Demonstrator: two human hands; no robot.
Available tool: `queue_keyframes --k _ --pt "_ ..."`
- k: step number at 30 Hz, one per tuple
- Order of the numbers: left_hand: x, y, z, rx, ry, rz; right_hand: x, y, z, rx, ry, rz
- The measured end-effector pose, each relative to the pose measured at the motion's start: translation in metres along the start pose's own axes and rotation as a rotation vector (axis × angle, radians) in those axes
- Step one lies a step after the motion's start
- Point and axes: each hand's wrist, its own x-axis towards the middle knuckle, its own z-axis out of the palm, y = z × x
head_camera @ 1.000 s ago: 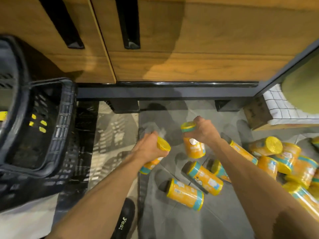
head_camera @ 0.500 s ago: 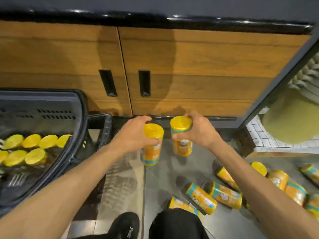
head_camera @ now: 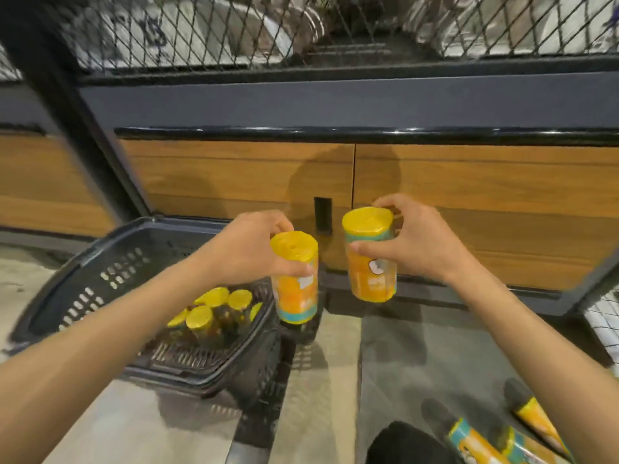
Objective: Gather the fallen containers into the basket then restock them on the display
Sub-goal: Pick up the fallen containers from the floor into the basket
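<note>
My left hand (head_camera: 246, 251) grips an upright orange container with a yellow lid (head_camera: 295, 279), held just past the right rim of the dark plastic basket (head_camera: 100, 279). My right hand (head_camera: 415, 242) grips a second, matching container (head_camera: 370, 259) in the air to the right of the first. Several yellow-lidded containers (head_camera: 214, 311) stand upright inside the basket. More fallen containers (head_camera: 485, 440) lie on the floor at the bottom right, partly hidden by my right arm.
A wooden cabinet front (head_camera: 469, 202) with a black handle slot (head_camera: 322, 214) stands straight ahead. Above it runs a wire mesh display (head_camera: 301, 28). A black post (head_camera: 67, 105) slants down at the left. A dark shoe (head_camera: 402, 443) shows at the bottom.
Both hands have lifted their containers higher and carried them left toward the basket. The view has tilted up, bringing the mesh display into sight, and the basket now lies below my left hand.
</note>
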Motion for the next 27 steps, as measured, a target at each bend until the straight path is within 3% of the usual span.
queue_keyframes --k 12,19,27 --pt "-0.026 -0.145 -0.072 -0.084 0.077 -0.043 0.062 -0.116 0.084 -0.087 -0.175 -0.064" --pt "-0.009 -0.223 -0.053 -0.121 -0.092 -0.015 0.081 -0.140 0.151 -0.084 -0.308 -0.037" --pt "0.021 -0.279 0.011 0.032 -0.285 0.111 0.089 -0.126 0.231 -0.179 -0.455 0.062"
